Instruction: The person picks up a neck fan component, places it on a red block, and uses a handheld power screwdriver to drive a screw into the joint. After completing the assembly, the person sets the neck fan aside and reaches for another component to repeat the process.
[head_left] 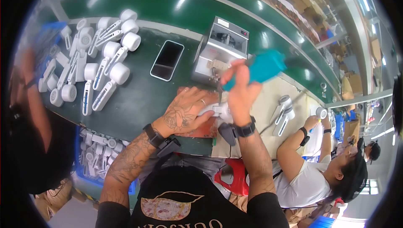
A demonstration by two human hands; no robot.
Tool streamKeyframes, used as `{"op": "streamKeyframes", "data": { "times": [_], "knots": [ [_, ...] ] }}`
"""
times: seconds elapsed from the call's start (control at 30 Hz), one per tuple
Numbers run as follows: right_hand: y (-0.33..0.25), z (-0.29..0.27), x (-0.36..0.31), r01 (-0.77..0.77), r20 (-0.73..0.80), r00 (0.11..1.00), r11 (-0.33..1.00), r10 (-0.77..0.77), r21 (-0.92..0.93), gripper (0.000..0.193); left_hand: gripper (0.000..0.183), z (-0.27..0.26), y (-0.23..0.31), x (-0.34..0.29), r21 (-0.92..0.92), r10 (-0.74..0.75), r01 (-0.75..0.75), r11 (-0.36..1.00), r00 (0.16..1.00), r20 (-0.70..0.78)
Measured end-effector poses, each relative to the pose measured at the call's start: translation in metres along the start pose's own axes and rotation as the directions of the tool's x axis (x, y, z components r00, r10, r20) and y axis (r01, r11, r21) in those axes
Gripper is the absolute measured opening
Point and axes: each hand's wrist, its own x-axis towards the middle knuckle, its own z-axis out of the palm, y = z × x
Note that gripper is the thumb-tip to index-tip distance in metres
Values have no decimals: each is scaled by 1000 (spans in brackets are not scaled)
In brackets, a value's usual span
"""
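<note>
My right hand (242,95) is wrapped round a teal electric screwdriver (266,66), blurred by motion. Its bit points down at a white part that looks like a small handheld fan (217,110). My left hand (184,110) presses that fan down against a reddish mat (195,129), fingers bent over its far side. Part of the fan is hidden behind my right hand and wrist. Just beyond both hands stands a grey metal box (222,45) that looks like a screw feeder.
Many white fans (105,68) lie grouped at the left of the green table. A phone (167,61) lies near the middle. Two fans (283,114) sit on the right. A blue crate (98,154) of parts stands at lower left. Co-workers (310,177) flank me on both sides.
</note>
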Motion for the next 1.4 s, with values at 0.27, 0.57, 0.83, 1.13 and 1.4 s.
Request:
{"op": "streamKeyframes", "data": {
  "times": [0.27, 0.57, 0.83, 1.13, 1.4],
  "knots": [
    [-24, -33, -55, -92, -2, 996, 995, 92, 27, 56, 46, 2, 3, 5, 0, 15, -15, 1000, 1000, 25],
    [2, -31, -64, -77, 2, 997, 988, 77, 132, 40, 45, 4, 1, 3, 7, 37, -37, 999, 999, -15],
    [2, -29, -65, -40, -60, 997, 985, 50, 168, 41, 44, 5, 0, 5, 25, 62, -60, 998, 997, -55],
    [-61, -44, -77, 82, -294, 956, 976, -19, 203, 61, 30, -35, 9, -43, 48, 44, -35, 998, 978, -205],
    [-36, -81, -99, -39, -339, 939, 998, 51, 43, 63, 40, -226, -157, -144, 102, -360, 772, 628, 404, -841]
  ]
}}
